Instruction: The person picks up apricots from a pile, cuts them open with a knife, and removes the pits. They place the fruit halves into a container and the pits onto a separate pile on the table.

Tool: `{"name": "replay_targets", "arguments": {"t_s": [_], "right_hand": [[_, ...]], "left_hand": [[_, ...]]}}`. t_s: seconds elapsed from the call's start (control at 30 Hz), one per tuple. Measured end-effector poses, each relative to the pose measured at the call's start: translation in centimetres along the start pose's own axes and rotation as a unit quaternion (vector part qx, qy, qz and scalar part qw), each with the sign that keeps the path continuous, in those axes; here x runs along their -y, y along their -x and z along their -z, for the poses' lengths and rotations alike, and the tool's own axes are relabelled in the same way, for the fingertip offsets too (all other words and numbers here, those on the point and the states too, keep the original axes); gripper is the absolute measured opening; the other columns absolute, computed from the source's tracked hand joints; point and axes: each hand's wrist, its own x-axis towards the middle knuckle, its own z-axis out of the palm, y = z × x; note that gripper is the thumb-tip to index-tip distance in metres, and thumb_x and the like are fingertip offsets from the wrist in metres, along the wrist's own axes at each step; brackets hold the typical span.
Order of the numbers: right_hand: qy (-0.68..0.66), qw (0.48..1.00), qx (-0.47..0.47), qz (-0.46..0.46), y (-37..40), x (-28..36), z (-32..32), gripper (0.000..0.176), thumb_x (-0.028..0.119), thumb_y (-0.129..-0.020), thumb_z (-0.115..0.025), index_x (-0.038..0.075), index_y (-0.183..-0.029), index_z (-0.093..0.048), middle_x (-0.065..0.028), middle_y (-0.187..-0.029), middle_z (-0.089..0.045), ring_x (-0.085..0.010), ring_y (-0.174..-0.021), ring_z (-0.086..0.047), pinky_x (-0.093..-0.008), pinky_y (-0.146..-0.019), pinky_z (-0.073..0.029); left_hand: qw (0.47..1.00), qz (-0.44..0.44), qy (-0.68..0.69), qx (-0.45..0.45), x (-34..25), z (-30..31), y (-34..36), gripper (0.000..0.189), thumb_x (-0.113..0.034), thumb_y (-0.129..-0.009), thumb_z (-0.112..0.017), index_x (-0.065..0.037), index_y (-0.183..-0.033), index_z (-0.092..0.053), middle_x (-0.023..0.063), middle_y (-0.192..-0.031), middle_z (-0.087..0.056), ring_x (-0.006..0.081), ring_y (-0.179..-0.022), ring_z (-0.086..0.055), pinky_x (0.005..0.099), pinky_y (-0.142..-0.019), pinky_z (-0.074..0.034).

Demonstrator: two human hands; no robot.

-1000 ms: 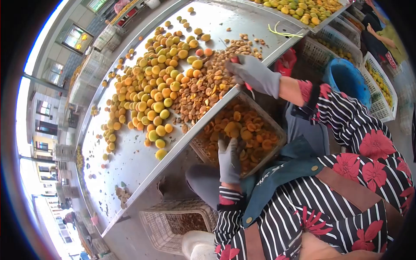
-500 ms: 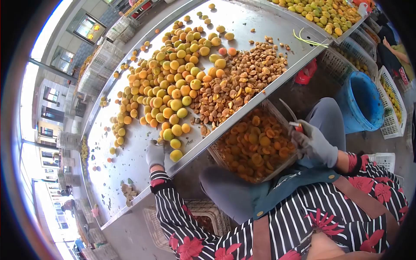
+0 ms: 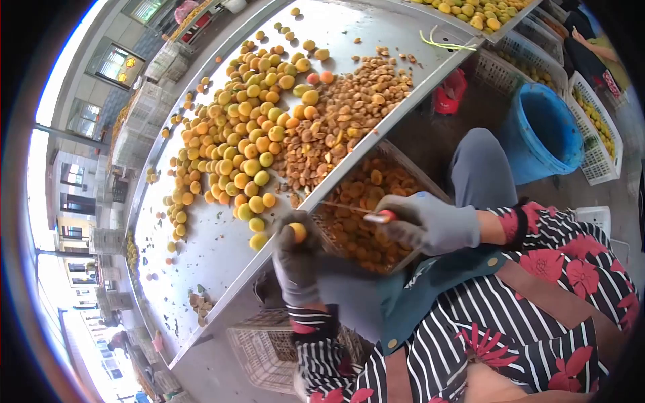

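Observation:
My gloved left hand holds a yellow apricot at the table's front edge. Opposite it, my gloved right hand grips a knife by its red-and-white handle, the thin blade pointing left toward the apricot. A gap shows between my two hands. Below them a crate holds orange apricot halves. On the metal table lie a heap of whole apricots and, to its right, a pile of brown apricot stones.
A blue bucket stands at the right, beside white crates of fruit. A red bag is under the table edge. An empty-looking basket sits below the left arm. Another person's arm shows at far right.
My left hand has come off the tabletop toward me with an apricot in it. My right hand has moved left over the crate, and the knife blade now points left. The view has shifted slightly.

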Motion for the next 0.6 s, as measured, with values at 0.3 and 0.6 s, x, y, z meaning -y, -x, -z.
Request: {"name": "replay_targets", "arguments": {"t_s": [0.3,0.6], "right_hand": [[-0.106,0.993,-0.059,0.009,1.1,-2.0,-1.6,0.030,0.031,-0.107,-0.051,0.002,-0.106,-0.055,-0.0096,-0.080,-0.059,-0.0175,-0.073,-0.054,-0.0328,-0.070,-0.047],[-0.147,0.986,-0.067,0.039,2.3,-2.1,-0.9,0.032,0.032,-0.108,-0.049,0.000,-0.107,-0.056,-0.0080,-0.076,-0.057,-0.0146,-0.072,-0.051,-0.0314,-0.068,-0.046]], "left_hand": [[0.992,-0.028,0.104,-0.072,7.0,-9.0,3.8,0.052,-0.049,-0.105,-0.048,-0.001,-0.119,-0.060,0.0082,-0.105,-0.062,0.0202,-0.093,-0.062,0.0320,-0.082,-0.055],[0.996,-0.076,-0.044,0.013,8.4,-9.6,5.1,0.051,-0.046,-0.107,-0.045,0.000,-0.125,-0.053,0.0097,-0.116,-0.058,0.0182,-0.107,-0.061,0.0333,-0.094,-0.053]]}}
